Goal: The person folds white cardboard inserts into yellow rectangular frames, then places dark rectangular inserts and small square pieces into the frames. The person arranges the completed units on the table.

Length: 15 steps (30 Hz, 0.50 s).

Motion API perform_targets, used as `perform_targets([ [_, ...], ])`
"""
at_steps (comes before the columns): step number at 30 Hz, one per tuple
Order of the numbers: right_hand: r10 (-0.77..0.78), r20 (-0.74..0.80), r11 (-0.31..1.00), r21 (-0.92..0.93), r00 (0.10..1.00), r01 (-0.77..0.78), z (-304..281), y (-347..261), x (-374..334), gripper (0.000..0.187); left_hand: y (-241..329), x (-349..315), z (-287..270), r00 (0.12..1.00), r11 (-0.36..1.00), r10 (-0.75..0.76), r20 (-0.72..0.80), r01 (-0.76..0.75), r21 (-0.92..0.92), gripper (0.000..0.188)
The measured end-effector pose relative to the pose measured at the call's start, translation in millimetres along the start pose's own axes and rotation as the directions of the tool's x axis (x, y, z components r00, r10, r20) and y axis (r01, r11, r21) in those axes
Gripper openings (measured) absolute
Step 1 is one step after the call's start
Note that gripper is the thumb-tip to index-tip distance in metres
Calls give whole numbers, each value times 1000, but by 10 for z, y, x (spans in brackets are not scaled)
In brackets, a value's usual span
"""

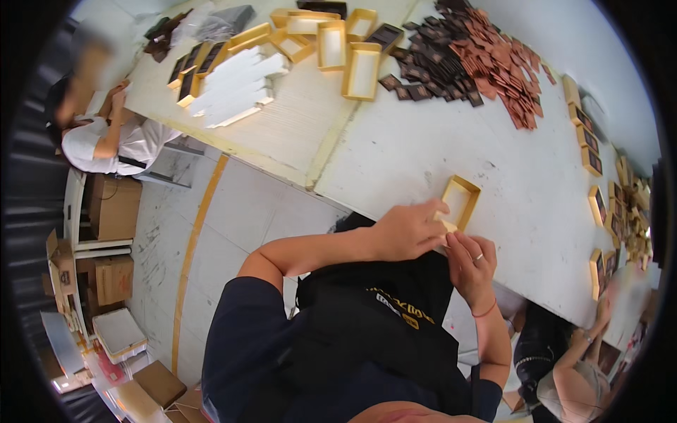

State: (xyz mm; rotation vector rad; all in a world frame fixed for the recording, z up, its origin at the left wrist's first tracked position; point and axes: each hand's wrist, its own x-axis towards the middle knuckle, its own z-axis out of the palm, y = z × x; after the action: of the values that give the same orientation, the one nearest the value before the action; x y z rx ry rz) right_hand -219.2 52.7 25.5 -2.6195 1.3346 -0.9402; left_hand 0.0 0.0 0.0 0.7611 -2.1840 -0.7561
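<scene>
Close to the near edge of the table is a shallow yellow cardboard box (474, 189) with a pale inside, open at the top. Its near end lies between my two hands. My left hand (410, 230) is bent around the near left corner of the box, thumb and fingers closed together. My right hand (471, 262), wearing a ring, pinches at the same near end from the right. Fingertips of both hands meet over a small pale part, which looks like the box's end wall or a flap; the fingers partly hide it.
Dark flat packets (430, 70) and reddish-brown packets (504, 67) lie heaped at the far side. Empty yellow boxes (362, 70) and stacked white pieces (236, 88) are at the far left. Filled boxes (598, 204) line the right. Other people (106, 134) work at both ends.
</scene>
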Motion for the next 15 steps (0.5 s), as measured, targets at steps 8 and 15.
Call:
perform_targets([
  [8,225,449,868,312,865,-387,-287,-83,449,10,5,184,-224,945,999,-6,326,22,-44,19],
  [15,151,192,903,371,970,-214,79,127,105,21,-100,62,-83,995,990,-44,84,55,-132,33],
])
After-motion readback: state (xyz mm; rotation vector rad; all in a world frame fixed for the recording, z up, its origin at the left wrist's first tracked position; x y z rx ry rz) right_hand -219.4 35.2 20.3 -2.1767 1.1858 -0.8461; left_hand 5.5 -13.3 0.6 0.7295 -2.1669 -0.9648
